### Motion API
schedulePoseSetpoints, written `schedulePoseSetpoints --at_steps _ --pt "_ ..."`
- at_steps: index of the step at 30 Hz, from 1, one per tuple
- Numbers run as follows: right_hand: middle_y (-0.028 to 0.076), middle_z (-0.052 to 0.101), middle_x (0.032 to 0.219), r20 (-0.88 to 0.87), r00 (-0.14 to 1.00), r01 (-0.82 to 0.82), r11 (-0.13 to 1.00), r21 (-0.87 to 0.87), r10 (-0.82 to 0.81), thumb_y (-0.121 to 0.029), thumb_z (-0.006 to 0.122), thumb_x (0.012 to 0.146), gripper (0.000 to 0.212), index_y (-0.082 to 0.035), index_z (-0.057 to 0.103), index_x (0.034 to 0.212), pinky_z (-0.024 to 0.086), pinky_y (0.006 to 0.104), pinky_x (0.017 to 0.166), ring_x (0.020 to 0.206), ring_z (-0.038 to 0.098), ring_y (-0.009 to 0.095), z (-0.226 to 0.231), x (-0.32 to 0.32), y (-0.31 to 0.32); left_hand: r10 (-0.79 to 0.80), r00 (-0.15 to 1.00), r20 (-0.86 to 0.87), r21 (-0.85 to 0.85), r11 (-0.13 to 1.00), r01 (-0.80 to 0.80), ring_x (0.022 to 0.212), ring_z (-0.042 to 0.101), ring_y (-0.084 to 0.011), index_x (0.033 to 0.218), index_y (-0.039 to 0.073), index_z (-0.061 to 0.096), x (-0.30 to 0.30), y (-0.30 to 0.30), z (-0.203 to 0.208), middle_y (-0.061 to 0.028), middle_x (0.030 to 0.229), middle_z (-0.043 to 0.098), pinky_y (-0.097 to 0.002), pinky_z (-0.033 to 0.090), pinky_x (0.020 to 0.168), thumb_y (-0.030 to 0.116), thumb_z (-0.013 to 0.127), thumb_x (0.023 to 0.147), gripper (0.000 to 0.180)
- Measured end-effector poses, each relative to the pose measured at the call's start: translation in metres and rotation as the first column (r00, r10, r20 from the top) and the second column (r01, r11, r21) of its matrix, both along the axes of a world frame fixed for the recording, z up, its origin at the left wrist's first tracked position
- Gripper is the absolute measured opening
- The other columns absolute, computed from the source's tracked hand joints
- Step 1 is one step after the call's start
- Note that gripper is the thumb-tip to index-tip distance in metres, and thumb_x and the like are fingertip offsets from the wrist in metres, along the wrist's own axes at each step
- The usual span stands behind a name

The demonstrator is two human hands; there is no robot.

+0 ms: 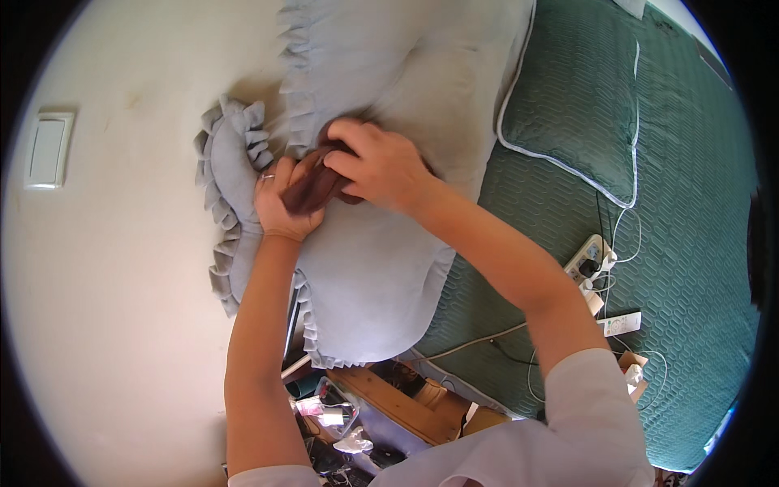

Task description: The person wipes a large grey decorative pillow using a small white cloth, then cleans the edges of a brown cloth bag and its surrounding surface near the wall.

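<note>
Both my hands meet on a dark brown cloth (310, 188), bunched up over a grey padded headboard cover (369, 280) with ruffled edges. My left hand (280, 203), with a ring on one finger, is closed around the cloth's left side, close to the wall. From above, my right hand (381, 166) grips the same cloth with bent fingers. Part of the cloth is hidden under the fingers. Left of my left hand, a ruffled grey strip (231, 174) of the cover bulges toward the wall.
A light switch (50, 152) is on the pale wall (138, 284). Right lies a bed with a green quilted cover (690, 219) and green pillow (572, 97). A power strip (588, 258), cables and a white remote (621, 324) lie on it. Below, a wooden bedside unit (402, 403) holds clutter.
</note>
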State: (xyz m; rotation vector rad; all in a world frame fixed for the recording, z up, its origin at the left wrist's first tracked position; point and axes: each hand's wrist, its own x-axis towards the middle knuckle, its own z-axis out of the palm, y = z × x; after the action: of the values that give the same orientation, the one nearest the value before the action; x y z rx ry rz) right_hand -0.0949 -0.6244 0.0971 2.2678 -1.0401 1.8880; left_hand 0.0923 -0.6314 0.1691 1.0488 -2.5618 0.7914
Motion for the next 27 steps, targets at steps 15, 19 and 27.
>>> schedulePoseSetpoints --at_steps 15,19,27 --pt "0.007 0.058 0.089 0.024 0.996 0.085 0.986 0.141 -0.089 -0.018 0.072 0.065 0.026 -0.016 0.063 0.09 0.051 0.0372 0.063 0.078 0.062 0.024 -0.023 -0.015 -0.006 -0.002 0.999 0.033 0.008 1.0 0.002 0.073 0.056 -0.027 0.107 0.016 0.066 0.005 0.001 0.003 -0.007 0.082 0.052 -0.0382 0.047 0.067 0.021 0.05 0.066 0.045" --pt "0.004 0.058 0.096 -0.206 0.96 0.233 0.948 0.218 -0.189 -0.022 0.075 0.062 0.043 -0.015 0.063 0.103 0.051 0.0386 0.069 0.086 0.06 0.026 -0.059 -0.052 -0.052 0.004 0.999 0.052 -0.004 1.0 -0.004 0.073 0.056 -0.0267 0.108 0.016 0.066 -0.006 -0.001 0.003 -0.0068 0.082 0.053 -0.0383 0.046 0.067 0.022 0.049 0.068 0.044" --pt "0.011 0.06 0.093 0.226 0.741 0.418 0.698 0.582 -0.632 -0.028 0.064 0.082 0.023 -0.006 0.056 0.084 0.05 0.041 0.063 0.075 0.063 0.03 -0.092 -0.119 -0.038 -0.016 1.0 0.022 -0.004 1.0 0.016 0.074 0.056 -0.0272 0.108 0.016 0.066 -0.003 -0.006 -0.002 -0.0072 0.083 0.053 -0.038 0.046 0.069 0.022 0.048 0.068 0.045"
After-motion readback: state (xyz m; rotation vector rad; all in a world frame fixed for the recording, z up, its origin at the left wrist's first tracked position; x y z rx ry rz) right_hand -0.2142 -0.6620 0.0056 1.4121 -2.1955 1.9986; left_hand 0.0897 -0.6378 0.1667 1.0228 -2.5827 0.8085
